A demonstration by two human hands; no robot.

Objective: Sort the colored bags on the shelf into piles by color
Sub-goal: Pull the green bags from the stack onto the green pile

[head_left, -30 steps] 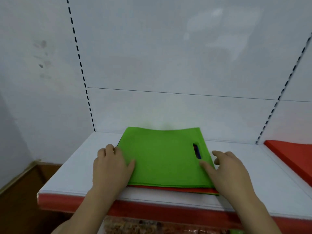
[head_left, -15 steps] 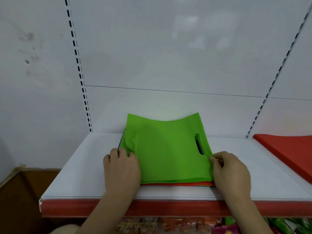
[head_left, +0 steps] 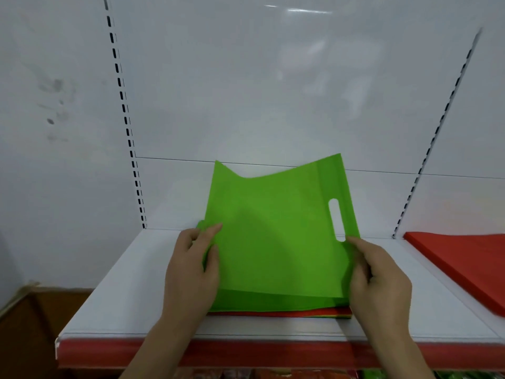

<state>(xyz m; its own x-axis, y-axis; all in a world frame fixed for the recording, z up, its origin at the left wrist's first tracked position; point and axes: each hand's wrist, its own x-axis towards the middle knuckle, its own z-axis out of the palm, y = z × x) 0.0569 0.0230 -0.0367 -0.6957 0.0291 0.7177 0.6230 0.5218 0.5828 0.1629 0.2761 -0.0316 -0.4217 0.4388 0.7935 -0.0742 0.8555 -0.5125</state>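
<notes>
At the nearest edge, around 6 o'clock, runs the red front strip of the white shelf, and below it some packaged goods show dimly, too blurred to tell apart. Both forearms rise from the bottom of the view. The left hand, at about 7 o'clock from the middle of the view, grips the left edge of the green bag: its fingers are curled over the fabric with the thumb pressed on top, clamped on the bag. The right hand, at about 5 o'clock, holds the bag's right edge just below the cut-out handle slot, its fingers bent and pinching the fabric, with the forefinger laid along the edge. The bag's near edge lies close to the stack of bags beneath it, while its far edge stands raised and tilted toward the back wall, the upper rim sagging in the middle between two raised corners. The stack rests flat on the shelf between the hands; another green bag is on top and red and yellow edges peek out at its near side. At 3 o'clock, well apart from the stack, a red pile lies on the neighbouring shelf section. Farther back stands the white back panel, with slotted uprights at 10 and 2 o'clock
</notes>
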